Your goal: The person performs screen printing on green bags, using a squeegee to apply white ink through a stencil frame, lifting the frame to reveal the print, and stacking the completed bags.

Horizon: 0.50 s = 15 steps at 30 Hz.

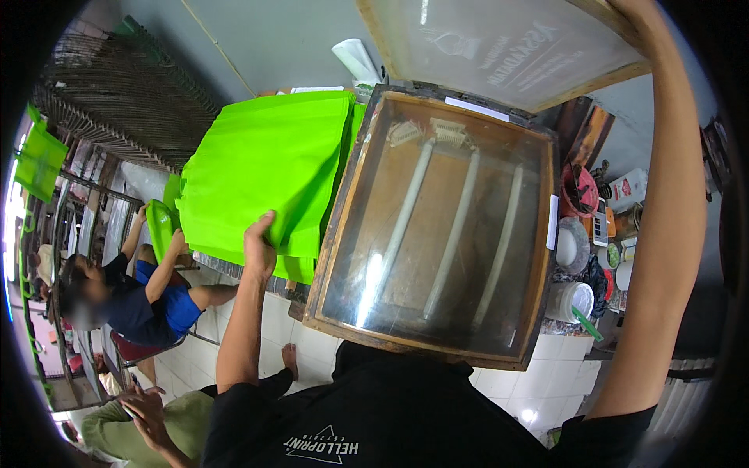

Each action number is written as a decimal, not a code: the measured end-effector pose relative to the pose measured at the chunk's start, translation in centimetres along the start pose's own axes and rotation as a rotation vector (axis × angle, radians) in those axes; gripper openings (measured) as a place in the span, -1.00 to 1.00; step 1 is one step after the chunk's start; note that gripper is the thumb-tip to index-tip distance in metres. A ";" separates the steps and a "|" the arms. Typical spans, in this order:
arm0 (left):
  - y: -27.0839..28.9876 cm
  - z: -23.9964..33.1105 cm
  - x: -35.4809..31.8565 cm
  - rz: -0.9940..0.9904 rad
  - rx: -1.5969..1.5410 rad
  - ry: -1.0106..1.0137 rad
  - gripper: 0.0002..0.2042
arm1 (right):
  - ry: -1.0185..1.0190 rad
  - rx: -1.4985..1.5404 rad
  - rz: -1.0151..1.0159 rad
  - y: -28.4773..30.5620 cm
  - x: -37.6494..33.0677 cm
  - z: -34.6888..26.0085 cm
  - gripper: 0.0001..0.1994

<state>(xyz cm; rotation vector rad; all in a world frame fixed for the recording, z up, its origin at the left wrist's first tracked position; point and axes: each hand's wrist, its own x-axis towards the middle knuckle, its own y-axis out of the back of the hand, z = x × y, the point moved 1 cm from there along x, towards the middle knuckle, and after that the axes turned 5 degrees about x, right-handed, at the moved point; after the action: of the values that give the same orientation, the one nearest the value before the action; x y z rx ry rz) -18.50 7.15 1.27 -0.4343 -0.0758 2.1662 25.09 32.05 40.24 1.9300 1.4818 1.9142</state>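
1. A stack of green fabric pieces [257, 156] is lying left of centre, just beside a glass-topped box [438, 195].
2. We are resting our left hand [260, 246] on the stack's near edge; its fingers are lying close together, and we are failing to tell whether they are pinching a layer.
3. Pale tubes [452, 234] are running side by side beneath the box's glass.
4. Beyond the box, a wood-edged mesh screen [511, 47] is standing tilted up, and our right hand [633, 5] is meeting its upper right edge; the view is cutting off the fingers, so we are unable to tell how they are set.
5. Right of the box, a pink tub [577, 191] and a white tub [576, 300] are standing, a green stick [589, 324] leaning from the latter.
6. Farther left, a seated person in blue shorts [172, 304] is holding a green piece [160, 230] near a dark ribbed rack [133, 93].
7. At lower left, someone in an olive top [187, 429] is sitting.
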 end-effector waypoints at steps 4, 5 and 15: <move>-5.9 3.8 -2.9 -0.210 0.433 -0.057 -0.71 | 0.019 -0.071 -0.011 0.1 -0.1 1.1 -0.44; -7.1 2.6 -3.8 -0.392 0.582 -0.086 -0.69 | 0.053 -0.088 0.012 0.1 0.1 1.9 -0.43; -23.7 -10.5 -18.9 -1.203 1.028 -0.831 -0.44 | 0.003 -0.109 -0.100 0.1 1.0 2.4 -0.46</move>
<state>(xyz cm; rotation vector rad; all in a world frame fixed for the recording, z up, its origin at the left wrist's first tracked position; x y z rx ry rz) 13.47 5.12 1.68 0.9080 0.2534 0.8352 26.82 33.94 40.52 1.7746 1.4144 1.9127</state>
